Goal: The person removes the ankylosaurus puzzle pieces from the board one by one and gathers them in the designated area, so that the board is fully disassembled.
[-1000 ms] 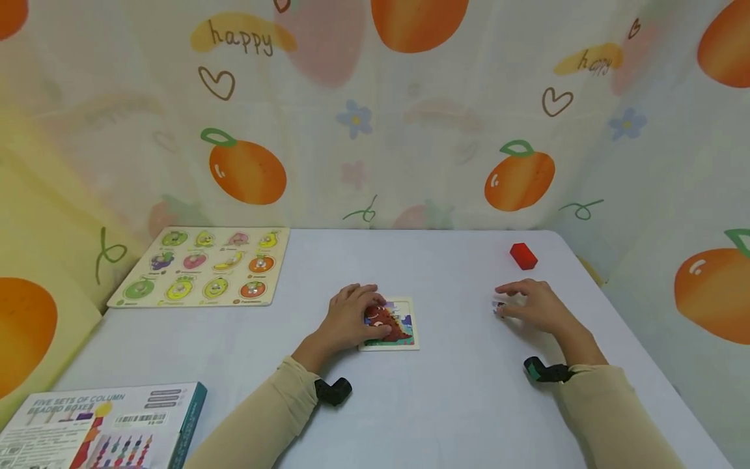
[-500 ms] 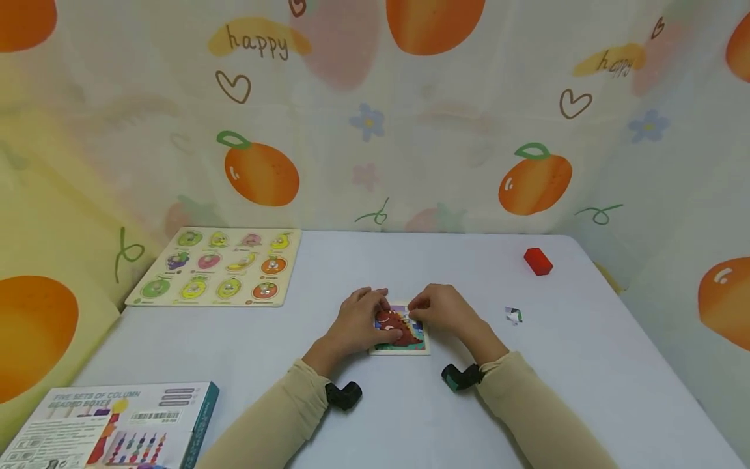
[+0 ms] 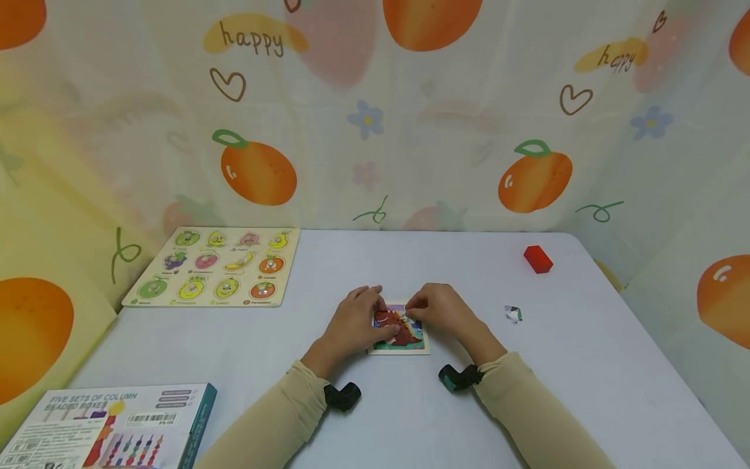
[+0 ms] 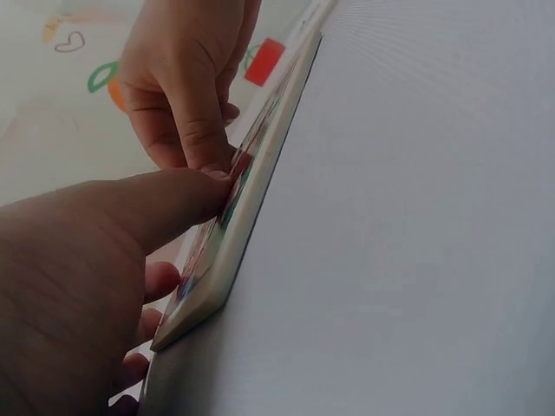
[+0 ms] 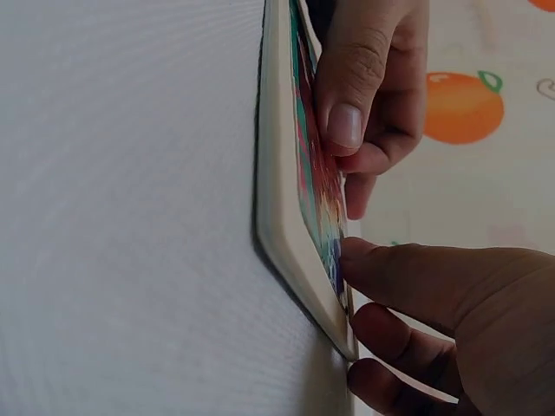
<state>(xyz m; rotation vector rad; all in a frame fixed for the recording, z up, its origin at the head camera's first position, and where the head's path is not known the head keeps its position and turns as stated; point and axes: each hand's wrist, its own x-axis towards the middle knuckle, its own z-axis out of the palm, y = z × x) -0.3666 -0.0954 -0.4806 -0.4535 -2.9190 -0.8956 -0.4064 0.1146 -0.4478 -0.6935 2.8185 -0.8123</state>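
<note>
A small dinosaur jigsaw puzzle (image 3: 411, 339) in a pale wooden frame lies flat on the white table. My left hand (image 3: 350, 324) holds it from the left, thumb on the picture and fingertips along its far side. At the puzzle's upper right corner, my right hand (image 3: 450, 314) pinches a puzzle piece, mostly hidden under the fingers. In the right wrist view, the right thumb (image 5: 364, 260) meets the picture close to the frame's edge. A loose puzzle piece (image 3: 513, 314) lies on the table to the right.
A red block (image 3: 538, 258) sits at the back right. At the back left lies a fruit picture board (image 3: 213, 266), and a boxed bead set (image 3: 114, 423) is at the front left. A fruit-print cloth (image 3: 410, 150) hangs behind the table.
My right hand has moved left from beside the loose pieces to the puzzle's upper right corner, uncovering one piece on the table. My left hand has stayed on the puzzle.
</note>
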